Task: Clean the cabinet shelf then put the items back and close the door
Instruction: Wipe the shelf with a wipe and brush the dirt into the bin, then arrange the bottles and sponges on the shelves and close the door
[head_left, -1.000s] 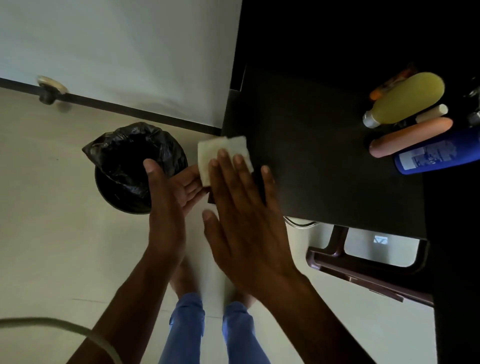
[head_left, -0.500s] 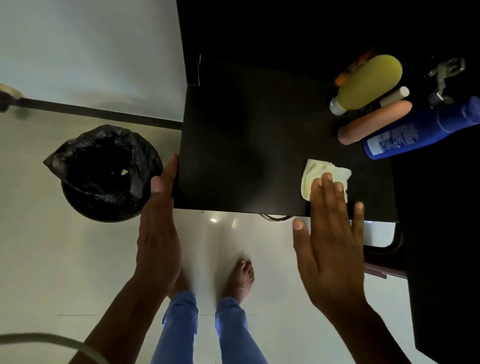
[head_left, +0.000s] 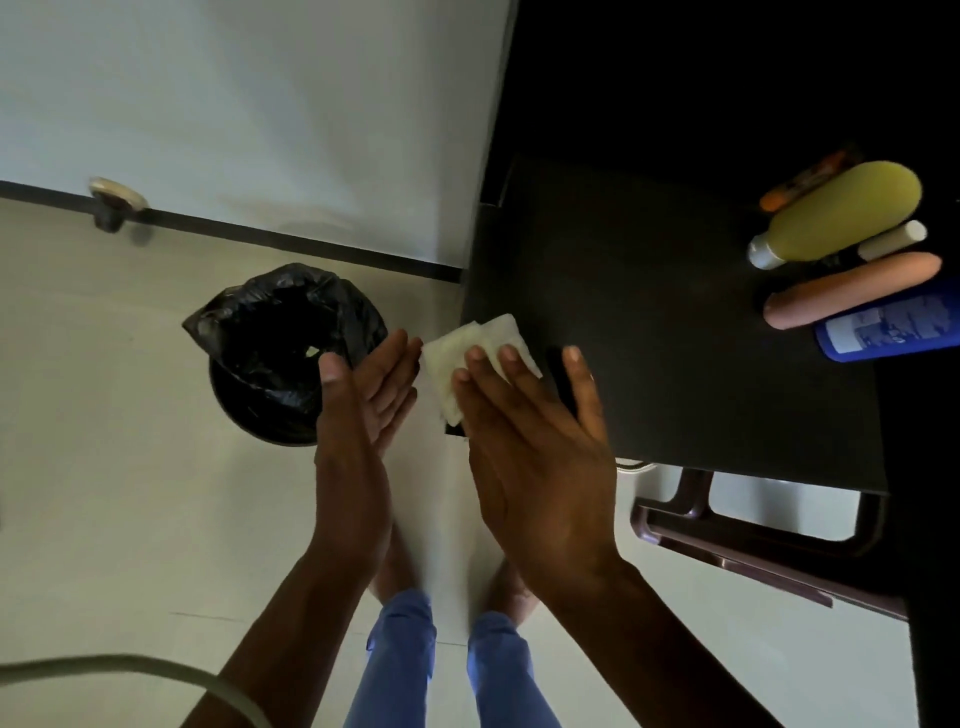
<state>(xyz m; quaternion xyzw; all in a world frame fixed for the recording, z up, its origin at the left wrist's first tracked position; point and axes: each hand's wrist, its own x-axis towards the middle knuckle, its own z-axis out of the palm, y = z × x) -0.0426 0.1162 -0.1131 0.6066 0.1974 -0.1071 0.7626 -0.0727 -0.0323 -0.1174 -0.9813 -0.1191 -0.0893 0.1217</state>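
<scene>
A dark shelf (head_left: 675, 338) juts out from the cabinet on the right. With straight fingers my right hand (head_left: 535, 452) presses a white folded cloth (head_left: 467, 348) at the shelf's near left corner, the cloth hanging partly over the edge. My left hand (head_left: 363, 405) is held flat and cupped just off that corner, palm toward the cloth, holding nothing. At the shelf's far right lie a yellow bottle (head_left: 841, 213), a pinkish tube (head_left: 852, 296), a blue bottle (head_left: 893, 327), a small white stick (head_left: 891, 240) and an orange item (head_left: 805, 179).
A round bin lined with a black bag (head_left: 280, 353) stands on the pale floor left of the shelf. A dark brown chair frame (head_left: 753, 535) sits below the shelf's right side. A white wall (head_left: 260, 104) rises behind, and my bare feet are below.
My right hand swept the cloth from the shelf's right front back to its left corner. My left hand let go of the shelf edge and now cups beside the corner.
</scene>
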